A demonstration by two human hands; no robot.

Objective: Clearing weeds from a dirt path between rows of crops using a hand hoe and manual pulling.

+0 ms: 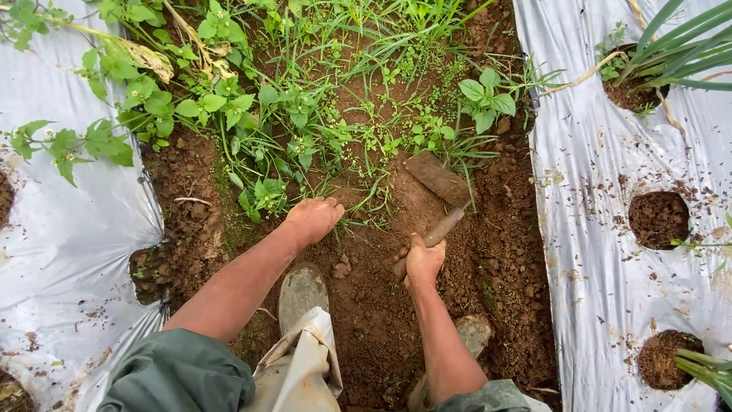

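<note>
The right hand (pixel 424 259) is clamped on the wooden handle of a short hoe (pixel 437 200), whose muddy blade lies flat on the soil just beyond it. The left hand (pixel 314 217), fingers curled together, grips weeds (pixel 267 191) at the ground. Silver mulch sheets (pixel 579 229) border the bare soil furrow (pixel 366 320) left and right.

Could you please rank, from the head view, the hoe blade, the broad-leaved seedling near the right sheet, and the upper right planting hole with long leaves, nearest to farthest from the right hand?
From the right hand:
1. Hoe blade, just ahead in the soil.
2. Broad-leaved seedling, farther up, beside the right sheet's edge.
3. Planting hole with long leaves, top right, on the plastic.
</note>
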